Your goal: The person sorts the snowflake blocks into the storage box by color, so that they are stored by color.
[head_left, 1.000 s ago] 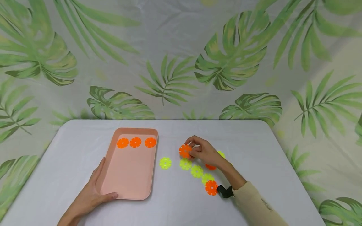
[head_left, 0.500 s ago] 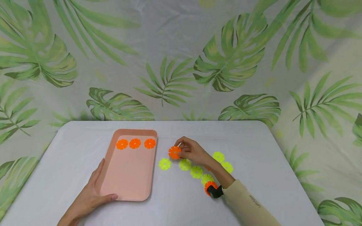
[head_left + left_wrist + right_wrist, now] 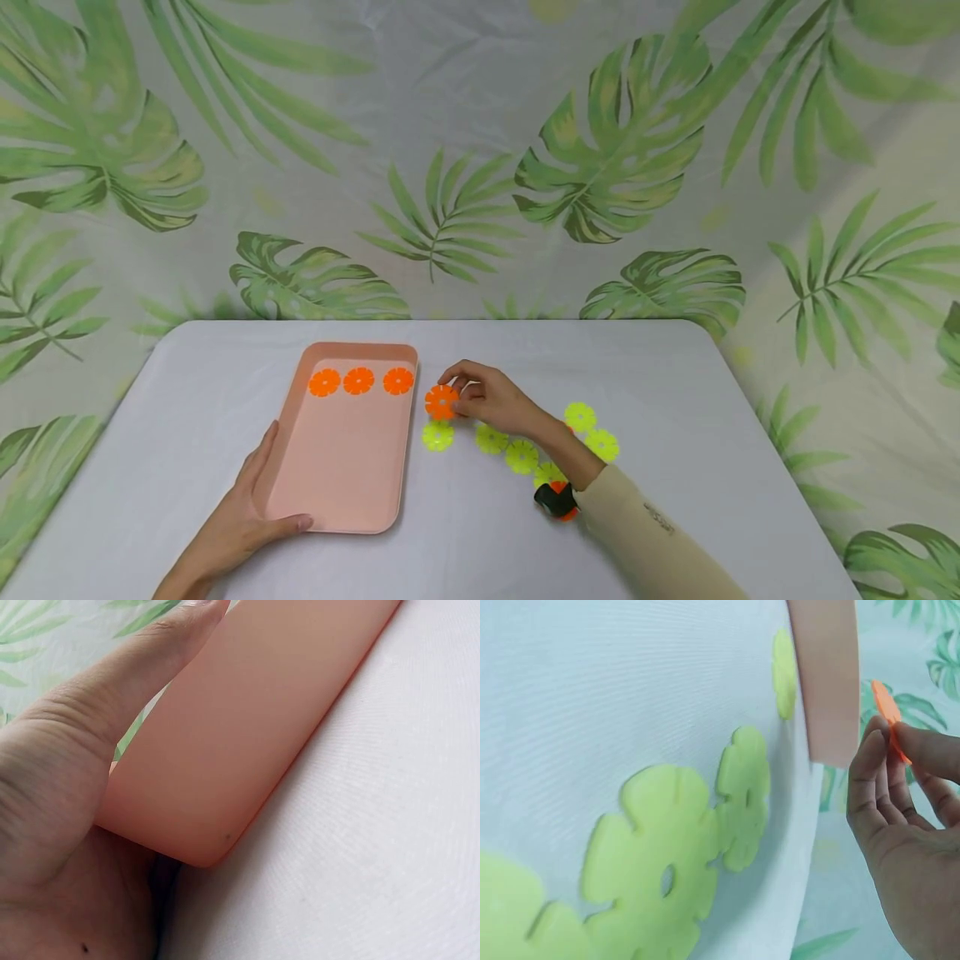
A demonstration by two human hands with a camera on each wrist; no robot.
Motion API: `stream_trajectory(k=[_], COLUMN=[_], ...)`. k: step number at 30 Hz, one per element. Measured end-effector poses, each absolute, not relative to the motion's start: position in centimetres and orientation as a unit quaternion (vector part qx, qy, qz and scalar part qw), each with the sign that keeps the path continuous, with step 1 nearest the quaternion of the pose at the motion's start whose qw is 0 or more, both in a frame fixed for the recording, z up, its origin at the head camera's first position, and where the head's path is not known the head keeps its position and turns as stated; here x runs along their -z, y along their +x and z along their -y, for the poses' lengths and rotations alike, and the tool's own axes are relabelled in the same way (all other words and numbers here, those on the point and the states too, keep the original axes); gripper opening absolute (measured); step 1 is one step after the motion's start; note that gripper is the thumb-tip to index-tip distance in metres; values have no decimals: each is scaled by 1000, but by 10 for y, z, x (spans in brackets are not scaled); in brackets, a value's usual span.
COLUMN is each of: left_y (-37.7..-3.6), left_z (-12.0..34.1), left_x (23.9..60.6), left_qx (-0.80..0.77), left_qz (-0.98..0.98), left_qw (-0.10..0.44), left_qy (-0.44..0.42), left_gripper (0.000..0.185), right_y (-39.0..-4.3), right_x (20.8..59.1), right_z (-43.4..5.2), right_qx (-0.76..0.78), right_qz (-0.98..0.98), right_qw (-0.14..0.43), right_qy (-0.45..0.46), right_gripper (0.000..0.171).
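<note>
Right hand (image 3: 491,403) has its fingers pinched shut on an orange disc (image 3: 435,408), which sits at their 9 o'clock. Pink tray (image 3: 333,475) is just beyond, also 9 o'clock, long axis roughly 12-to-6. Left hand (image 3: 242,518) grips its 7 o'clock corner, well off the disc.

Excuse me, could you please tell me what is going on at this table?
A person is handling flower-shaped discs. Their right hand pinches an orange disc raised off the table, to the right of a pink tray. The left hand rests against the tray's near left corner. Three orange discs lie in a row at the tray's far end, while yellow-green discs lie on the table.
</note>
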State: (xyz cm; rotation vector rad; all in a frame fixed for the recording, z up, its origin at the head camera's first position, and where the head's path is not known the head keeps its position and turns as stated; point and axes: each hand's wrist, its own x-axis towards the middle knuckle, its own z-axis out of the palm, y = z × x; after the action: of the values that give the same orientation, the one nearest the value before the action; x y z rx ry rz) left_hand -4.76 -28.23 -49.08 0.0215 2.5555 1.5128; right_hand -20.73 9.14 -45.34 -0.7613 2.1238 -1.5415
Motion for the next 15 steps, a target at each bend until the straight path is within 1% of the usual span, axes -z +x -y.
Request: stream_trajectory(k=[15], left_y=[-47], left_z=[284], left_x=[492], left_qx=[-484], left_qz=[-872], left_qw=[72], left_qy=[18], left_gripper=[134], right_y=[-210], right_x=[449], right_z=[-65], right_qx=[547], right_qz=[-760], right_qw=[206], right_qy=[-286], right_gripper=[34])
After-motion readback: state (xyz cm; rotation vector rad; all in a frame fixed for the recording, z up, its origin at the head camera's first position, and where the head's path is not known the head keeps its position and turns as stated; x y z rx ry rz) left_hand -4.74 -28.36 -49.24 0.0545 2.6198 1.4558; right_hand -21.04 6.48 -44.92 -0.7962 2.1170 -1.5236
